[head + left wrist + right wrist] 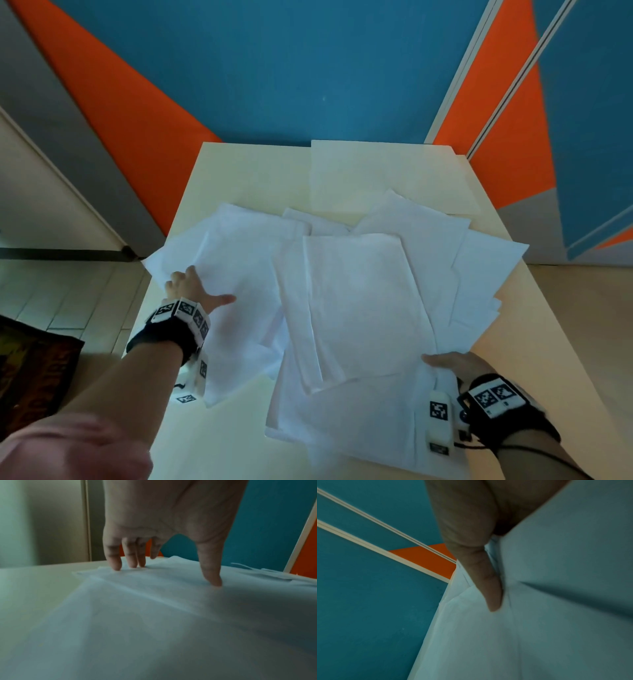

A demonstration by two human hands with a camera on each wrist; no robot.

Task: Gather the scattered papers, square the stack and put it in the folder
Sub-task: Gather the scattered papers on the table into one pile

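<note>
Several white papers (359, 301) lie fanned and overlapping across the cream table (246, 178). A cream folder (387, 174) lies flat and closed at the far right of the table, its near edge partly under the sheets. My left hand (195, 291) presses on the leftmost sheets with its fingers spread; in the left wrist view the fingertips (116, 566) and thumb touch the papers (154, 615). My right hand (445, 361) grips the pile's near right edge. Its thumb (493, 601) pushes into the top of the creased papers (556, 601), and its other fingers are hidden beneath.
Some sheets overhang the table's left and right edges. Bare tabletop shows at the far left and near me. A dark patterned object (30, 370) lies on the floor at lower left. A blue and orange wall (308, 68) stands behind the table.
</note>
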